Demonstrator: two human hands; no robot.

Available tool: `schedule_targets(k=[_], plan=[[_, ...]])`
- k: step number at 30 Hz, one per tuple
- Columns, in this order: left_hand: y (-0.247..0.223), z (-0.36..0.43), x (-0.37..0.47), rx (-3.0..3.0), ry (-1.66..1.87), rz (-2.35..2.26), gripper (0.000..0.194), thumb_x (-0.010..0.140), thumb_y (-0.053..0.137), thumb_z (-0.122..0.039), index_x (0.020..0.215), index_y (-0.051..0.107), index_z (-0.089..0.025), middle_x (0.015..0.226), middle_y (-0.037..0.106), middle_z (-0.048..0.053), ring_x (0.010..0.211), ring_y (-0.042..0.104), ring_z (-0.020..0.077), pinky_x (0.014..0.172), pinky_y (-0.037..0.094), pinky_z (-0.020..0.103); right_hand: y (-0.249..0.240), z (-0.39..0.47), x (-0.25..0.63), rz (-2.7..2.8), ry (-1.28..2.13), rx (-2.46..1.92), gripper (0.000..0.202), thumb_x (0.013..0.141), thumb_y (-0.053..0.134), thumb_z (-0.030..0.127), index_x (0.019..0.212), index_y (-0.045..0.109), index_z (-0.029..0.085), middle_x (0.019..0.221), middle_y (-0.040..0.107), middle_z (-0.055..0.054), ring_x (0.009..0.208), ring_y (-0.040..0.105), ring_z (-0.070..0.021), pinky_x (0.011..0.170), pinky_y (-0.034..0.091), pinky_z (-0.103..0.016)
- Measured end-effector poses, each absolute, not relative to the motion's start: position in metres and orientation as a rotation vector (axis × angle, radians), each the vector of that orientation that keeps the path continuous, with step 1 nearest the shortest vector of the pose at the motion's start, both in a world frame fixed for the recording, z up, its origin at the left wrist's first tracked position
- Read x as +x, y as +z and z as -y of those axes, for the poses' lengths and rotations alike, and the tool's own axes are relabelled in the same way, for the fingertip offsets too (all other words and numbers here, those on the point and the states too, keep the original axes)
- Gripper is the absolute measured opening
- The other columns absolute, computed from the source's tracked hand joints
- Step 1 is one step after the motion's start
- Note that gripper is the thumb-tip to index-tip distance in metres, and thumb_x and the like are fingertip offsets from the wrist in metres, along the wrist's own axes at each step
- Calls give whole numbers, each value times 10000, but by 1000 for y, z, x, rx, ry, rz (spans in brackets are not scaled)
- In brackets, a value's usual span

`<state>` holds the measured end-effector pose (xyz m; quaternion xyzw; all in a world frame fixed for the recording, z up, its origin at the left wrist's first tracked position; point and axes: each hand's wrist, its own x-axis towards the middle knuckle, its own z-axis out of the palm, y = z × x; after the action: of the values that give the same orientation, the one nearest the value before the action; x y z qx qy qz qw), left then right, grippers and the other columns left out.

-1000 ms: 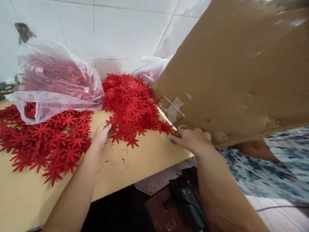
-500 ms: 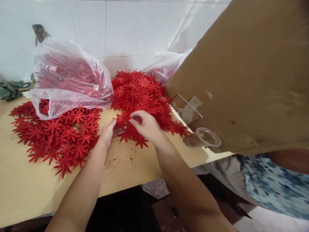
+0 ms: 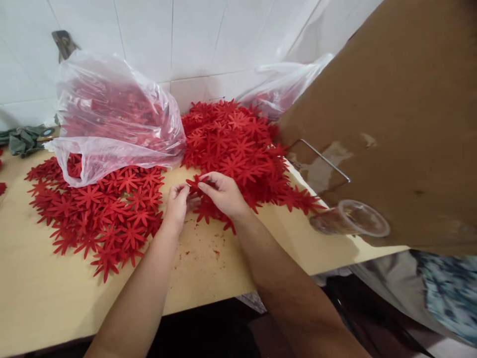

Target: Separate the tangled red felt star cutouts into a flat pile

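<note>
One red flower piece (image 3: 194, 184) is between your left hand (image 3: 177, 203) and your right hand (image 3: 224, 196): the left pinches it from its left side, the right grasps it from the other side, and it is at the near left edge of the red pile (image 3: 238, 146)

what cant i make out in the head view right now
All in the head view:
- red flower at the fingertips: partly covered by the right hand
- back bag: right part hidden behind the cardboard, itself cut off by the frame
- far-left red piece: cut off by the left edge
</note>
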<state>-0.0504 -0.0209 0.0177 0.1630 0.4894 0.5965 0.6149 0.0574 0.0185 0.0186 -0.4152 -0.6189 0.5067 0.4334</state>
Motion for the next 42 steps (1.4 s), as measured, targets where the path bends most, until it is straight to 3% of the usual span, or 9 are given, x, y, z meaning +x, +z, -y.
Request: schedule_targets(k=[5, 12, 17, 20, 28, 34, 42], plan=[[18, 23, -53, 461, 1358, -1079, 100, 778, 528, -258, 807, 495, -169, 787, 582, 17, 779, 592, 130, 746, 499, 315, 21, -16, 58, 1616, 1107, -1107, 150, 721, 523, 318, 697, 494, 172, 668, 538, -12, 629, 495, -126, 616, 404, -291], [11, 23, -51, 642, 1302, -1101, 133, 761, 545, -260, 847, 539, -158, 798, 607, 13, 766, 590, 129, 781, 482, 317, 19, -17, 59, 1697, 967, -1175, 262, 774, 463, 336, 576, 356, 203, 512, 332, 59, 493, 323, -82, 491, 273, -246], [7, 20, -52, 635, 1387, -1161, 136, 744, 548, -192, 877, 549, -162, 843, 624, 14, 859, 582, 126, 869, 437, 311, 18, -16, 58, 1653, 1315, -992, 141, 724, 529, 320, 724, 499, 182, 688, 539, 5, 648, 506, -113, 624, 413, -261], [7, 19, -52, 604, 1405, -1203, 114, 744, 542, -176, 857, 542, -161, 808, 621, 9, 843, 583, 124, 871, 434, 316, 17, -17, 60, 1661, 1393, -970, 169, 691, 573, 325, 770, 545, 178, 722, 583, -11, 667, 533, -128, 642, 437, -278], [11, 22, -52, 599, 1440, -1171, 158, 736, 564, -214, 886, 547, -169, 855, 615, 3, 768, 573, 103, 792, 465, 291, 18, -16, 58, 1740, 1190, -1112, 250, 750, 490, 382, 598, 470, 184, 559, 447, 23, 545, 408, -101, 559, 345, -260], [16, 24, -56, 657, 1433, -1153, 153, 722, 584, -265, 830, 582, -156, 825, 649, 19, 709, 589, 106, 668, 466, 240, 17, -17, 59, 1683, 1321, -1044, 384, 750, 462, 518, 560, 406, 189, 512, 354, 54, 481, 317, -70, 495, 278, -243], [16, 20, -62, 469, 1410, -1083, 128, 739, 587, -259, 808, 612, -155, 685, 651, 5, 581, 578, 90, 611, 447, 231, 13, -20, 60, 1580, 1417, -962, 384, 693, 531, 564, 623, 462, 193, 565, 421, 42, 526, 372, -80, 545, 346, -241]])
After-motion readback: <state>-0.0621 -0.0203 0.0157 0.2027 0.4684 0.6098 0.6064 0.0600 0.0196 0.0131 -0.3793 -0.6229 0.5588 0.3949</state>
